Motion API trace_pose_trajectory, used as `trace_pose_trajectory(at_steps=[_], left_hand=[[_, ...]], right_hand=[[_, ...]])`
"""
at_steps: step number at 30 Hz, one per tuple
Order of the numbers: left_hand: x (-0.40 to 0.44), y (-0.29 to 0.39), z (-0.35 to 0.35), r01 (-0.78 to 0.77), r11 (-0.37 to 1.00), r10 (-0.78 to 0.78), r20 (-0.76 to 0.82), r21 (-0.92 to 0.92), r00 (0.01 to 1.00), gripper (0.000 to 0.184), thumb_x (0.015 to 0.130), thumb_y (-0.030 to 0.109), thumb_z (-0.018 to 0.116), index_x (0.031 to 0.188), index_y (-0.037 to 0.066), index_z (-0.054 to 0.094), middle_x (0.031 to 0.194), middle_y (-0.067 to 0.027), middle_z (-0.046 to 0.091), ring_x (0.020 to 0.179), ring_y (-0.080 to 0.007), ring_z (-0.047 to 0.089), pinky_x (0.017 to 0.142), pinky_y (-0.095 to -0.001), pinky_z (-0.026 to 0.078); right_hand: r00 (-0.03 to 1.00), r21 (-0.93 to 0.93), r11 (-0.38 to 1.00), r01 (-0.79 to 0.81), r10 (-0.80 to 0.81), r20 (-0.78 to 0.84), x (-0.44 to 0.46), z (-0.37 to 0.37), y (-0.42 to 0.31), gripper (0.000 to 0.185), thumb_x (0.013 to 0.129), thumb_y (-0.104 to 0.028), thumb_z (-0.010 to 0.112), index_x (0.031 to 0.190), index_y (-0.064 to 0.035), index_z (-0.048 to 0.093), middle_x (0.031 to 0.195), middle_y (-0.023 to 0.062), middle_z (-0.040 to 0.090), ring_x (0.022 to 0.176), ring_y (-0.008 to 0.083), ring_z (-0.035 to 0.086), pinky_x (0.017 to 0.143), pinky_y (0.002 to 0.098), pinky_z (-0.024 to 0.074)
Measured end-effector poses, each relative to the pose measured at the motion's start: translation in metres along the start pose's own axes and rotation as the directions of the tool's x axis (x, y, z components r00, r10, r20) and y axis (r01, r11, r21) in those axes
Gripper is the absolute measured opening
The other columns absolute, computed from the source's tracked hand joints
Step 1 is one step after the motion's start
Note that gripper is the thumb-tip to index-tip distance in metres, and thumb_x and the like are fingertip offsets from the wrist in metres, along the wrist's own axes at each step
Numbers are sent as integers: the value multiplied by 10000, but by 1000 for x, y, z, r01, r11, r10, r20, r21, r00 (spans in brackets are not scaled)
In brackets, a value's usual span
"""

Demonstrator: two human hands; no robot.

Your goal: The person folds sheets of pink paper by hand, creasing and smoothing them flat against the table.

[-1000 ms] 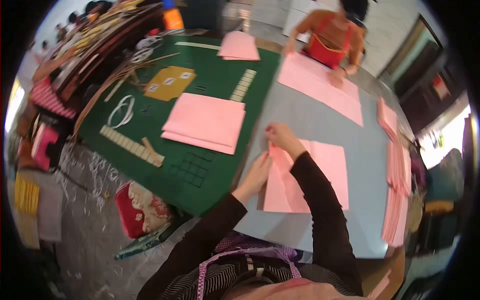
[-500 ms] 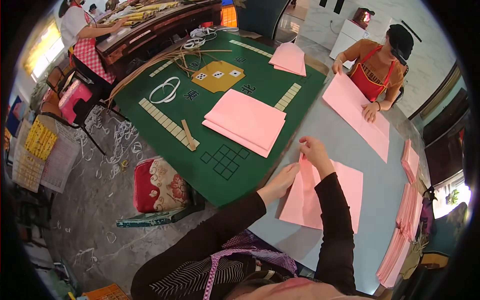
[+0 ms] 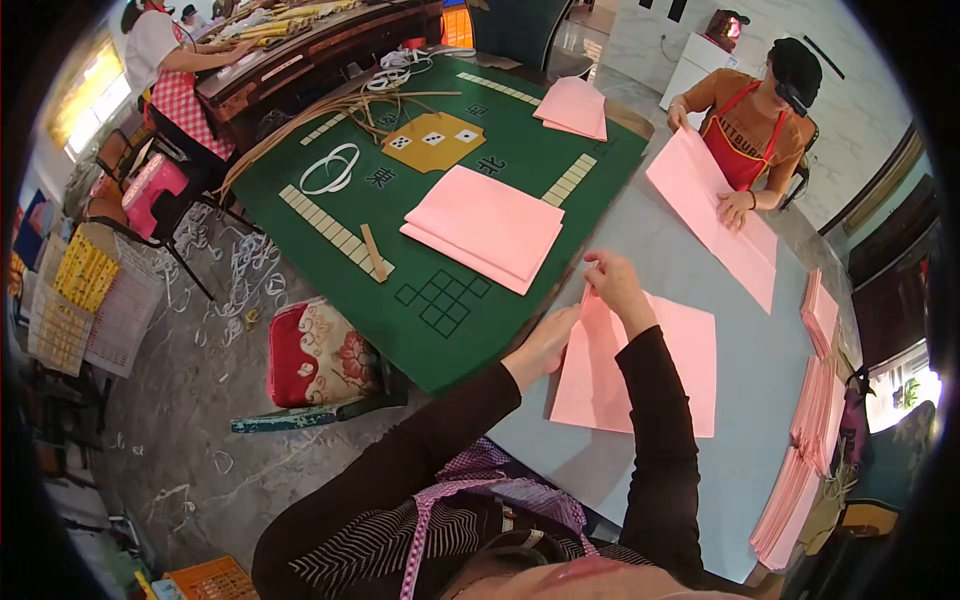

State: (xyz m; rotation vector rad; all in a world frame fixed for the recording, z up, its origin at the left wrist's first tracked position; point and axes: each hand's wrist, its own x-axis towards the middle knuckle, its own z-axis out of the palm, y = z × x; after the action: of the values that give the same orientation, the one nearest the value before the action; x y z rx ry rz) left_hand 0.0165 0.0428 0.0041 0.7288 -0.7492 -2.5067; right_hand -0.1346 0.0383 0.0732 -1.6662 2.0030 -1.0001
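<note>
A folded pink sheet (image 3: 682, 365) lies on the grey tabletop, its left part lifted into a raised fold. My left hand (image 3: 545, 343) grips the raised left edge, with the fingers partly hidden behind it. At the sheet's upper left corner, my right hand (image 3: 617, 288) has its fingertips pinched together on the edge. Farther left, a folded pink stack (image 3: 485, 225) rests on the green mahjong-print cover. Across the table, another person's hand (image 3: 735, 208) presses on a larger pink sheet (image 3: 715, 235).
Piles of folded pink sheets (image 3: 790, 500) line the right table edge. The green cover (image 3: 340, 310) also bears a wooden stick (image 3: 373, 252), a white strap loop (image 3: 330, 170) and brown strips. A chair (image 3: 320, 355) stands at left, with white scraps on the floor. Another person works behind.
The whole view has shifted slightly. Both my hands stay at the sheet's upper left edge, with little visible movement against it.
</note>
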Motion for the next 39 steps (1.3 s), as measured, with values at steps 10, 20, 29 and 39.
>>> trace_pose_trajectory(at_steps=[10, 20, 29, 39], left_hand=[[1, -6, -3, -86, 985, 86, 7, 151, 996, 441, 965, 360, 520, 1230, 8, 518, 1111, -49, 547, 1048, -145, 488, 882, -332, 434], [-13, 6, 10, -44, 979, 60, -77, 201, 995, 426, 962, 347, 516, 1179, -19, 533, 1015, -77, 558, 935, -173, 524, 792, -342, 459], [6, -2, -3, -92, 961, 123, -103, 261, 987, 335, 960, 267, 490, 1077, -29, 593, 869, -44, 531, 791, -119, 482, 642, -317, 416], [-10, 20, 10, -193, 835, 271, -79, 515, 959, 194, 916, 120, 478, 818, -18, 571, 658, 11, 458, 592, -97, 411, 496, -309, 323]], right_hand=[[999, 3, 999, 40, -40, -29, -1, 6, 8, 245, 842, -104, 628, 1043, 35, 633, 656, 109, 616, 550, 167, 611, 540, 307, 499], [1000, 60, 998, -18, 19, -5, -7, 3, -1, 218, 856, -100, 604, 1026, 32, 640, 659, 100, 635, 549, 154, 618, 535, 296, 504], [998, 98, 993, -63, 60, 31, -8, 2, 3, 265, 834, -102, 596, 1040, 54, 654, 703, 151, 660, 564, 187, 618, 568, 315, 502], [999, 46, 998, -32, 30, 40, -7, 7, 4, 245, 883, -95, 595, 1078, 49, 634, 685, 88, 638, 552, 126, 594, 524, 275, 497]])
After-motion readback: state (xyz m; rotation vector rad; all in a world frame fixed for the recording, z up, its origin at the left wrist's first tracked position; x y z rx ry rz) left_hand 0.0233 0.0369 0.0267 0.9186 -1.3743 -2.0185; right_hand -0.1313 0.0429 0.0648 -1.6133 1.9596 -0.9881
